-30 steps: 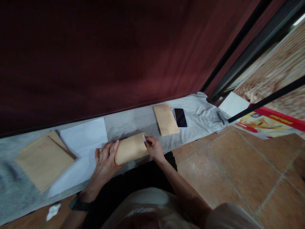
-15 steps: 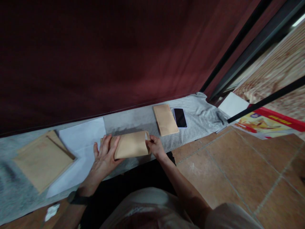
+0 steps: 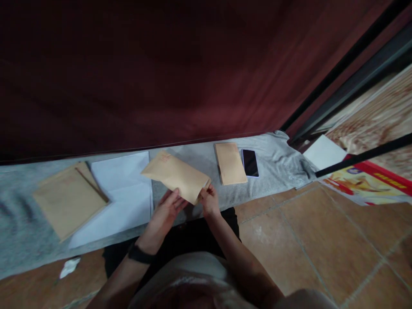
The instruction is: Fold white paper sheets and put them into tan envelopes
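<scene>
A brown paper envelope (image 3: 180, 174) is raised over the grey cloth, tilted, with faint red print at its far left end. My right hand (image 3: 210, 201) pinches its right end, where a white edge shows at the opening. Along its near edge my left hand (image 3: 170, 205) grips it from below, thumb up against the paper and the other fingers partly hidden. A stack of brown envelopes (image 3: 230, 163) lies to the right, beside a dark-screened phone (image 3: 250, 163). On the left, white paper sheets (image 3: 124, 189) lie partly under more brown envelopes (image 3: 69, 199).
The grey cloth (image 3: 270, 171) covers a narrow bench against a dark red curtain (image 3: 161, 77). Black bars (image 3: 370, 156) and a red and yellow box (image 3: 370, 180) are at the right. A scrap of white paper (image 3: 69, 267) lies on the tiled floor (image 3: 289, 249).
The envelope has turned, its left end swinging away from me. My left hand has shifted from its left end, where it lay on top, to the near edge. My right hand keeps its hold.
</scene>
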Motion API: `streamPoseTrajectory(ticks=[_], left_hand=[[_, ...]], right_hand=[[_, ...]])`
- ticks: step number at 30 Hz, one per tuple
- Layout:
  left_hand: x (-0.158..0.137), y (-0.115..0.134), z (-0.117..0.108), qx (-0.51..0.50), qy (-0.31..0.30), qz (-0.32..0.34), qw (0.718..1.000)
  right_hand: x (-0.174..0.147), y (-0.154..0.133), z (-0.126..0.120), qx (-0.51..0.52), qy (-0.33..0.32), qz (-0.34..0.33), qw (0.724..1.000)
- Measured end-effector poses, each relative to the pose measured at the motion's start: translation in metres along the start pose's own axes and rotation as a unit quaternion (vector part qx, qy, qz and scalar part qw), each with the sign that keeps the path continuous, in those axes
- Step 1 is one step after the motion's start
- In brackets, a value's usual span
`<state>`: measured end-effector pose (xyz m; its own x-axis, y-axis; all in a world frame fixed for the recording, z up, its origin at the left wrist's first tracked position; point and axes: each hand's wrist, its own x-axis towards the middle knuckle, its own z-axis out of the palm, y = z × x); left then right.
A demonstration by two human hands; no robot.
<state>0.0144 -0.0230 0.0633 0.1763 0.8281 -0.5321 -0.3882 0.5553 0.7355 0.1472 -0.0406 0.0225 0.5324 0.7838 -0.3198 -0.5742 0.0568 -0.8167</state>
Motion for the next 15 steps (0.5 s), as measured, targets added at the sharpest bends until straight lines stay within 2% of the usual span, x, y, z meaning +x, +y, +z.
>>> streamPoseTrajectory(ticks=[2,6,15], left_hand=[[0.004,0.0,0.011,-0.017,-0.012,0.004,1.0],[0.016,-0.002,0.019,-0.018,0.028,0.032,0.999],[0.041,0.004,-0.002,0.094,0.016,0.011,0.995]], right_hand=[[-0.005,0.002,0.002,0.012,0.005,0.013,1.0],[-0.006,0.002,-0.004,-0.008,-0.003,0.033,0.999],[0.004,-0.011,-0.029,-0.078,-0.033,0.066,0.994]])
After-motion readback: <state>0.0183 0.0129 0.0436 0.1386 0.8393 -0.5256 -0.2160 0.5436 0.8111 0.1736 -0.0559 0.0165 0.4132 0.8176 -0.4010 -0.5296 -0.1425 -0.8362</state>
